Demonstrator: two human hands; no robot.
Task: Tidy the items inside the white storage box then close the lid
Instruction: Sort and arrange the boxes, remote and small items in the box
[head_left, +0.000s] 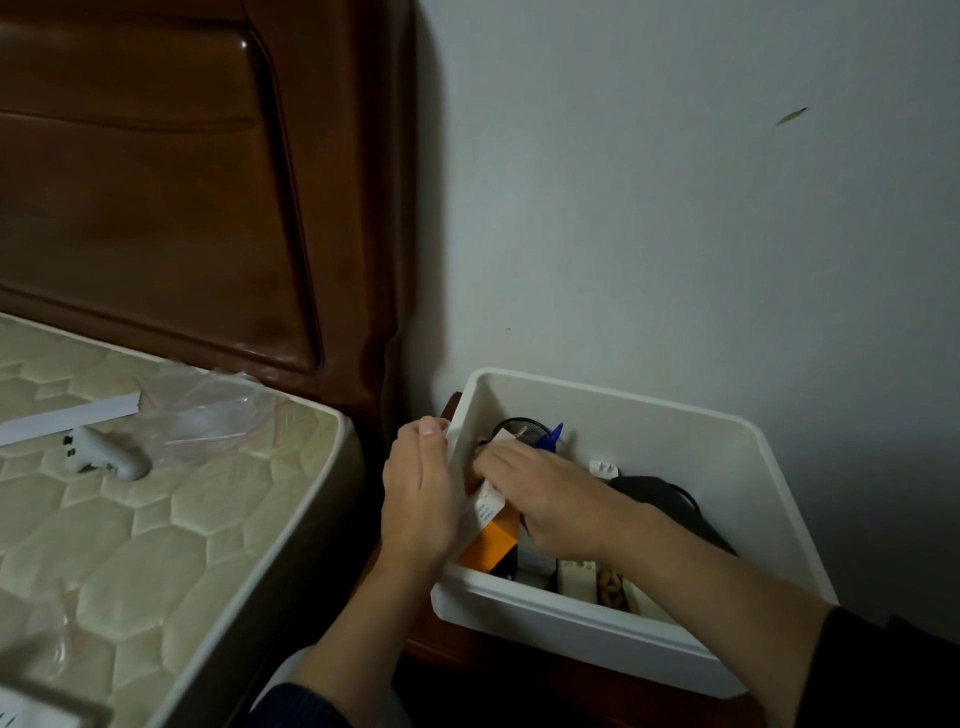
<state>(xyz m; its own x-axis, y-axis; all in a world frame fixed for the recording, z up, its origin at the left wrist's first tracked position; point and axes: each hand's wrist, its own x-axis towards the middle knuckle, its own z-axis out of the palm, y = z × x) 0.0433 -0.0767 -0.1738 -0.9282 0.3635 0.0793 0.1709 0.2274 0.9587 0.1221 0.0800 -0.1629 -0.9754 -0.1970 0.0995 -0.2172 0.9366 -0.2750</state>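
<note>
Forearms reach in | left hand (418, 499) grips the white storage box (748, 457) wall on the nightstand | right hand (540, 493) grasps orange-white carton (491, 540) inside | step: tidying | next: seat carton upright, find lid (unseen)

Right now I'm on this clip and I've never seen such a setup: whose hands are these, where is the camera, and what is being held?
There is no machine here: a person wears one wide-angle camera on the head, looking down at their own two hands. The left hand grips the left rim of the white storage box, which is open; no lid is in view. The right hand reaches inside and holds an orange-and-white carton. Also inside are a blue item and something black. On the mattress lie a white controller and a clear plastic bag.
</note>
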